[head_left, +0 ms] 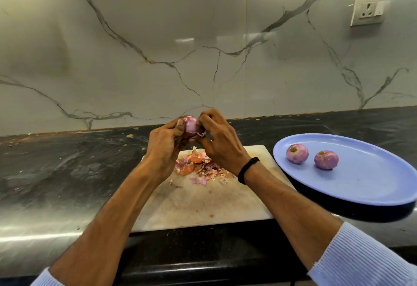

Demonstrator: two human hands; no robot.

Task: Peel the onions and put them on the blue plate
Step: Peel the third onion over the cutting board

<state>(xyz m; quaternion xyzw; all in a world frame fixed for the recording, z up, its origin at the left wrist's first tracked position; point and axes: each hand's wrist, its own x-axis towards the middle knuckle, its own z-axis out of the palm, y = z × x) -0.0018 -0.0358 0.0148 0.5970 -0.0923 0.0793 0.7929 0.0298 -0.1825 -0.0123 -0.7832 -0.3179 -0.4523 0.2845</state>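
Onion [191, 126] is up over the chopping board [203, 206], left hand [163, 150] w/ fingers curled round it, right hand [222, 150] pinching a loose skin flap [200, 134]. Imo peel slow toward the root, then onto blue plate [365, 184].

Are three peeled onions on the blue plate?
No, only two peeled onions lie on the blue plate; the left hand and right hand hold a third onion above the cutting board.
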